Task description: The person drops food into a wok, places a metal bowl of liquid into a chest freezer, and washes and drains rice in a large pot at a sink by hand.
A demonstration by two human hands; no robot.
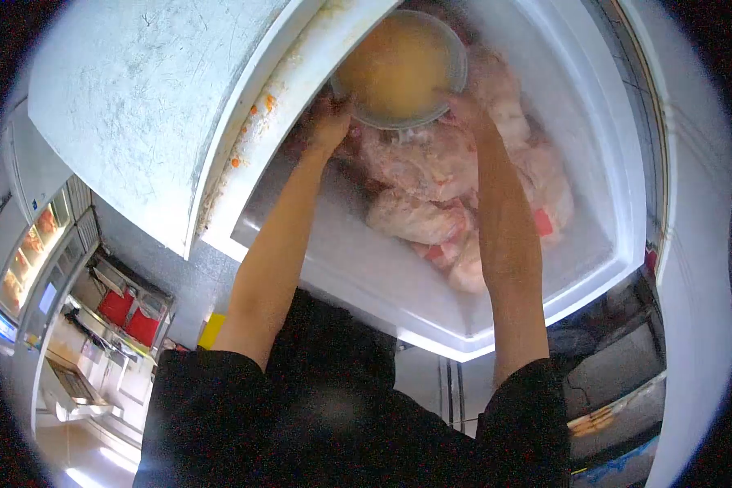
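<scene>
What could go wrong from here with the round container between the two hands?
The round container could slip, since the left hand and the right hand seem to support it mainly from the near side. If set on the uneven meat, it may tilt and perhaps spill; whether it is covered, I cannot tell.

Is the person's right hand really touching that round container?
Touching: the head view shows the right hand at the round container, fingers overlapping its near edge.
</scene>
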